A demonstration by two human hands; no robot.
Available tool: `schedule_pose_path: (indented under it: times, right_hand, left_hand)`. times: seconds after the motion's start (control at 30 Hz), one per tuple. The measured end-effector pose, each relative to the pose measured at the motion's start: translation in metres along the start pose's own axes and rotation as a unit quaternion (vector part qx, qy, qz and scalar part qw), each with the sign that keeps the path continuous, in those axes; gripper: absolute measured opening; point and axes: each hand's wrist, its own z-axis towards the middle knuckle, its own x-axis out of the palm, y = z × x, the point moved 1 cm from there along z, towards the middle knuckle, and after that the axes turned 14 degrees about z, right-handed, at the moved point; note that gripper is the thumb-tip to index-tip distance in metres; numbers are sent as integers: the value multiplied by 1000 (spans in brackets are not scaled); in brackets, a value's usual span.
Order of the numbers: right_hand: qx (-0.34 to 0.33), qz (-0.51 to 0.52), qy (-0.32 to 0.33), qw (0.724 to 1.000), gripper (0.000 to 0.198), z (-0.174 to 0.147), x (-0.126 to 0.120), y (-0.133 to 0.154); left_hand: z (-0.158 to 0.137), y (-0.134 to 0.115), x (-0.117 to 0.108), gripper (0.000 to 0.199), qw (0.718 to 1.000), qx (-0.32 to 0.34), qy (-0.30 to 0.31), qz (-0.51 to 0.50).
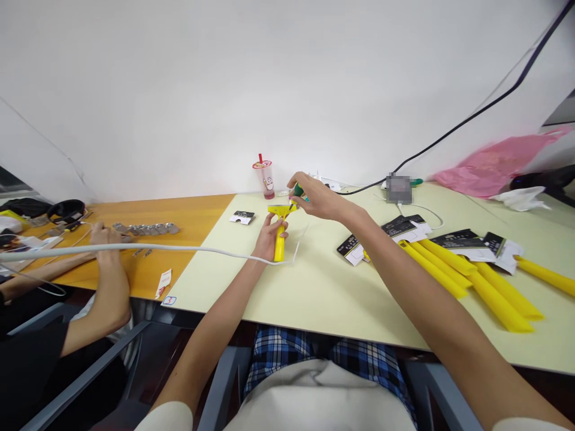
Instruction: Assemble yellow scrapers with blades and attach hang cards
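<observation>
On the pale tabletop (323,299), a white cable (179,248) runs across in front of the left arm, a row of yellow handles (471,275) with black cards lies well to the right, and a drink cup (266,178) stands by the wall. The left hand (269,236) is wrapped closed around the upright yellow scraper (280,230) at mid-table. The right hand (317,197) pinches a green-handled screwdriver (297,193), its tip at the scraper's head.

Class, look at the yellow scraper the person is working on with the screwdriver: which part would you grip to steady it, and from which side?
Grip the yellow scraper by its long straight handle, coming from the left and below, as the left hand does. The handle is narrow enough to wrap, and this leaves the wide head at the top free for the green-handled screwdriver in the right hand.
</observation>
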Motion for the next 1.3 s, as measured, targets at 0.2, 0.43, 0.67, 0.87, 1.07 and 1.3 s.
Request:
schedule_pose_path:
  times: [0.2,0.43,0.67,0.87,1.07,1.3]
  right_hand:
    - [23,-71,-24,997,11,1,-1,5]
    - [-8,-23,-16,1000,15,0,-2,-4]
    - [-43,1,-39,998,17,3,5,-9]
    - [-29,-26,-40,998,8,2,13,-7]
    - [-45,10,-24,999,20,2,15,-9]
    - [-41,11,-33,999,24,2,11,-11]
  left_hand:
    - [-1,-1,2,51,1000,1,4,0]
    - [-1,-5,0,52,1000,7,-8,-10]
    - [0,-1,1,52,1000,0,-7,5]
    - [4,6,-1,51,1000,-12,4,2]
    - [4,7,-1,52,1000,-13,-6,5]
    - [4,9,1,52,1000,-12,-6,9]
